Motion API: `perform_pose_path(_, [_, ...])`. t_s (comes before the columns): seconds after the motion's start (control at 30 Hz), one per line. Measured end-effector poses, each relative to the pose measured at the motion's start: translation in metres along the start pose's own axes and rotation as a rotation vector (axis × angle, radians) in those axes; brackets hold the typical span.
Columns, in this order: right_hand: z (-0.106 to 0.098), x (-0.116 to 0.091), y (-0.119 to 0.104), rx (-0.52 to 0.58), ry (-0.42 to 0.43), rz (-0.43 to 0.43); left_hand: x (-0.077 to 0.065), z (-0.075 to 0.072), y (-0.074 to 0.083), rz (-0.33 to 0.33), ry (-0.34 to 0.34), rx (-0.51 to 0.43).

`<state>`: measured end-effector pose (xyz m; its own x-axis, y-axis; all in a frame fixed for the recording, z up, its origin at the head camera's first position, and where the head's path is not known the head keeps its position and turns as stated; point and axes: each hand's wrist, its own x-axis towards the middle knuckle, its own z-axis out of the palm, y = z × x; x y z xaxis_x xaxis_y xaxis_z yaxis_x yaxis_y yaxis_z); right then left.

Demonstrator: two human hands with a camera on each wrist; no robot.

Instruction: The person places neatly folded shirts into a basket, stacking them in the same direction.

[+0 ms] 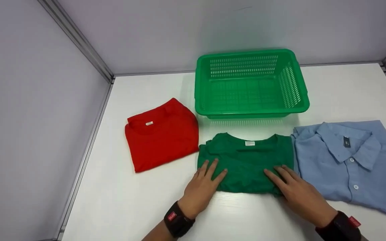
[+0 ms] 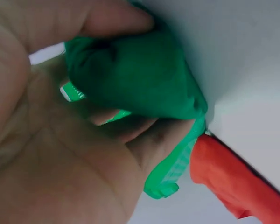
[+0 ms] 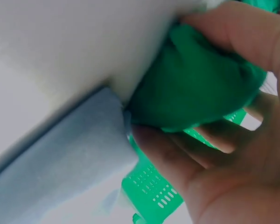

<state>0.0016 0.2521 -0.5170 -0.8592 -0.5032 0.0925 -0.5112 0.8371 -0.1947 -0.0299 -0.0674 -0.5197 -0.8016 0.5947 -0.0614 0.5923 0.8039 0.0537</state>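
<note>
A folded green shirt [image 1: 246, 164] with a white neck label lies flat, its neckline facing the back wall. My left hand [image 1: 201, 189] rests on its left side, fingers and thumb spread over the cloth. On the right side, my right hand [image 1: 300, 194] touches the shirt in the same way. In the left wrist view, the bulging green cloth [image 2: 130, 74] shows between thumb and fingers and hides the fingertips. The right wrist view has the cloth [image 3: 191, 84] between that hand's thumb and fingers too.
A green plastic basket [image 1: 251, 113] with slotted walls stands behind the green shirt. To the left lies a folded red shirt [image 1: 163, 137]. A folded light blue button shirt [image 1: 330, 167] lies against the green one at right. Grey panels [image 1: 179, 36] border the white table [image 1: 112, 201].
</note>
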Motion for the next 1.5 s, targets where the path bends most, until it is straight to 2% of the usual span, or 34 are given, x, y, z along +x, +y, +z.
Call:
perform_pose_path(0.13, [0.004, 0.003, 0.0, -0.038, 0.036, 0.0, 0.002, -0.003, -0.001, 0.003, -0.036, 0.031])
perform_pose_path(0.37, [0.006, 0.008, 0.006, -0.008, 0.104, 0.031, 0.01, 0.001, 0.002, -0.01, 0.032, 0.107])
perform_pose_path(0.57, [0.01, 0.006, 0.007, 0.008, 0.126, 0.033, 0.012, -0.001, 0.004, -0.018, -0.011, 0.014])
perform_pose_path(0.7, [0.011, 0.005, 0.003, -0.026, 0.091, 0.016, 0.011, -0.002, 0.006, -0.03, -0.035, -0.02])
perform_pose_path(0.9, [0.007, 0.005, 0.001, -0.128, 0.075, -0.048, 0.012, 0.0, 0.005, -0.041, 0.024, 0.029])
perform_pose_path(1.03, [0.006, 0.005, 0.003, -0.107, 0.079, -0.047, 0.011, 0.001, 0.006, -0.046, 0.061, 0.086])
perform_pose_path(1.17, [0.006, 0.005, 0.003, -0.107, 0.06, -0.053, 0.011, 0.002, 0.007, -0.013, 0.114, 0.155])
perform_pose_path(1.3, [0.003, 0.002, 0.006, -0.109, 0.018, -0.059, 0.012, 0.002, 0.005, 0.012, 0.156, 0.157])
perform_pose_path(1.5, [0.001, -0.003, 0.012, -0.076, -0.052, -0.058, 0.012, 0.001, 0.003, 0.005, 0.154, 0.148])
